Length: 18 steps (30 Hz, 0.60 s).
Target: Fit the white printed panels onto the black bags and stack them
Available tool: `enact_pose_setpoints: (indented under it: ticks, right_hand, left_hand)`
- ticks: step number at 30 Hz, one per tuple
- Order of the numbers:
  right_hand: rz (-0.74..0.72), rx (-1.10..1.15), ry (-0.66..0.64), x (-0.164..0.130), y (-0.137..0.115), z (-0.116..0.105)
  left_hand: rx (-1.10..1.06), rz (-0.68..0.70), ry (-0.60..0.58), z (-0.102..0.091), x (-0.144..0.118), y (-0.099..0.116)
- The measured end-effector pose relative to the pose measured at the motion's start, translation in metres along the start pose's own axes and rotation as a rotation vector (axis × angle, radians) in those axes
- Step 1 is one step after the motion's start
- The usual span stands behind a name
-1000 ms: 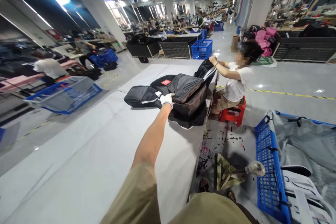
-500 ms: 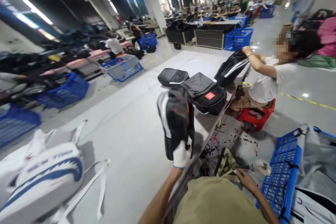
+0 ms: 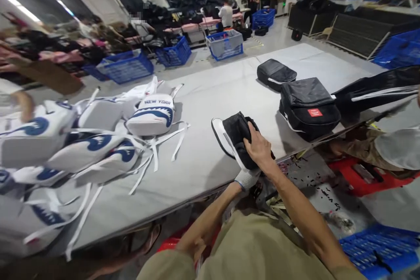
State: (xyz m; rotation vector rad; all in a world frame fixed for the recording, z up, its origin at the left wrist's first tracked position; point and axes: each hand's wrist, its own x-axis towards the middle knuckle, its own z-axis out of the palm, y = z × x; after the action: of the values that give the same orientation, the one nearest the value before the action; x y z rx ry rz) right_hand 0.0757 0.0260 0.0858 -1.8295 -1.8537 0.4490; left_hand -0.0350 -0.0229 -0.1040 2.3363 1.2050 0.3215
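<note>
Gripping one black backpack (image 3: 236, 138) with both hands at the near table edge: right hand (image 3: 259, 148), bare, fingers curled shut over its top fold; left hand (image 3: 246, 178), in a white glove, closed on its lower end just below the right hand. Backpack is crumpled, long axis running roughly from the left hand up and to the left, white-trimmed side (image 3: 220, 134) facing left, away from both hands. It rests partly on the grey table (image 3: 203, 96), overhanging the edge toward the person. Count beyond that: two more black backpacks lying flat on the table further out and right of the hands, the closer one with a red label (image 3: 310, 107), the further one (image 3: 275, 73) behind it, just beside it. One long black bag with white stripes (image 3: 377, 89) lies far right of the right hand, across the table edge. Left of the left hand, well apart, a heap of white backpacks with blue shark print, roughly six or seven, exact count unclear from overlap; the one nearest the hands reads NEW YORK (image 3: 151, 113), loose white straps (image 3: 154, 148) trailing toward the hands. Past the table, at least four blue crates (image 3: 126, 66) on the floor.
</note>
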Motion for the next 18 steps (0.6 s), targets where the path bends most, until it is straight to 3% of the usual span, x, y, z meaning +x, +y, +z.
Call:
enact_pose_setpoints:
  ticks: [3,6,7,9,11,13,15,18]
  right_hand:
    - [0.039,-0.149,-0.015,0.018,0.002,0.001]
    - [0.045,-0.191,-0.010,0.032,0.015,-0.007]
    - [0.039,-0.191,-0.002,0.033,0.018,-0.009]
    - [0.017,-0.186,0.012,0.033,0.020,-0.009]
    - [-0.004,-0.179,0.016,0.033,0.019,-0.005]
    - [0.003,-0.187,0.012,0.038,0.019,-0.004]
    - [0.072,-0.216,0.032,0.051,0.024,-0.010]
    - [0.268,-0.266,0.084,0.075,0.038,-0.024]
  left_hand:
    - [-0.006,0.094,0.134,-0.049,-0.032,0.006]
    - [-0.040,0.126,0.630,-0.116,-0.038,0.016]
    - [-0.048,0.038,0.781,-0.138,-0.029,0.015]
    - [-0.124,-0.301,0.893,-0.178,0.001,0.003]
    - [-0.272,-0.517,0.740,-0.202,0.033,-0.026]
    - [-0.365,-0.538,0.585,-0.208,0.049,-0.067]
    - [-0.373,-0.595,0.451,-0.193,0.039,-0.109]
    - [-0.332,-0.813,0.242,-0.142,-0.007,-0.148]
